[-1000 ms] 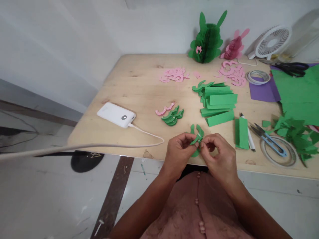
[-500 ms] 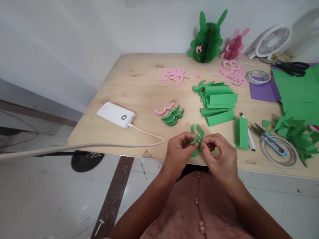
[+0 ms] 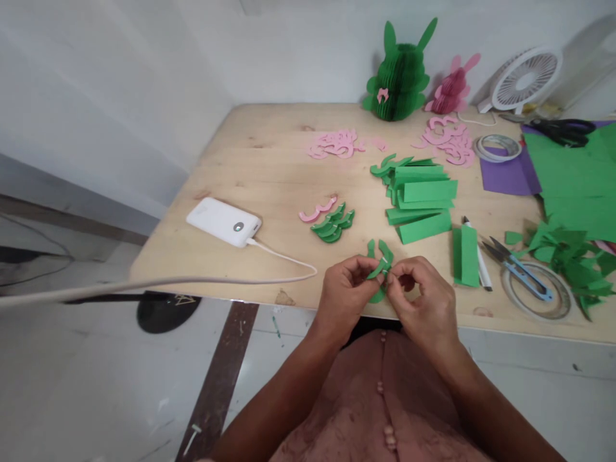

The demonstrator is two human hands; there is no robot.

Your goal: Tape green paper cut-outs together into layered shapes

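Near the table's front edge, my left hand [image 3: 347,294] pinches a curved green paper cutout [image 3: 382,260] that has small whitish spots on it. My right hand [image 3: 426,298] has its thumb and fingertips pressed together at the cutout's right side; whether they grip the paper or a tiny piece on it is too small to tell. More green paper shows below the fingers. Just beyond my left hand lie several stacked green curved cutouts [image 3: 333,226] with pale spots, and a pink wavy cutout [image 3: 317,210] beside them.
Folded green paper strips [image 3: 428,192] lie ahead, with a marker [image 3: 484,266], blue-handled snips [image 3: 524,273] and a tape roll [image 3: 507,308] at right. A white power bank [image 3: 224,221] with its cable is at left. A green paper rabbit [image 3: 402,80] and a fan [image 3: 527,80] stand behind.
The view has shifted very slightly. Both hands stay at the green cutout, with the right fingertips barely moved.
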